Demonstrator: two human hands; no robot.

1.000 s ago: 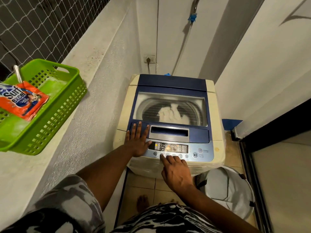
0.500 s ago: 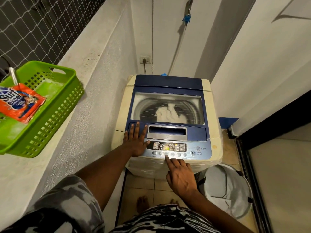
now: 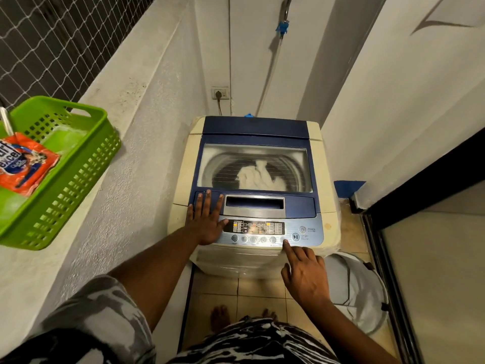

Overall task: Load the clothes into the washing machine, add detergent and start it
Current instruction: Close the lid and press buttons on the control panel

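Note:
A cream and blue top-loading washing machine (image 3: 325, 206) stands ahead with its glass lid (image 3: 256, 143) down. White clothes (image 3: 258, 177) show through the glass inside the drum. My left hand (image 3: 206, 222) lies flat, fingers spread, on the left end of the control panel (image 3: 258, 231). My right hand (image 3: 304, 274) points its index finger at the rightmost small round button, just left of the start/pause button (image 3: 295, 236); the other fingers are curled. An orange detergent packet (image 3: 23, 164) lies in a green basket (image 3: 65, 185) on the ledge to the left.
A white laundry hamper (image 3: 364, 292) sits on the tiled floor right of the machine. A dark door frame (image 3: 388, 258) runs along the right. A wall socket (image 3: 220, 93) with a plug is behind the machine. My bare feet (image 3: 220, 315) are below.
My right index finger has slid right along the button row, from near the middle buttons to the one beside start/pause. The left hand has stayed flat on the panel.

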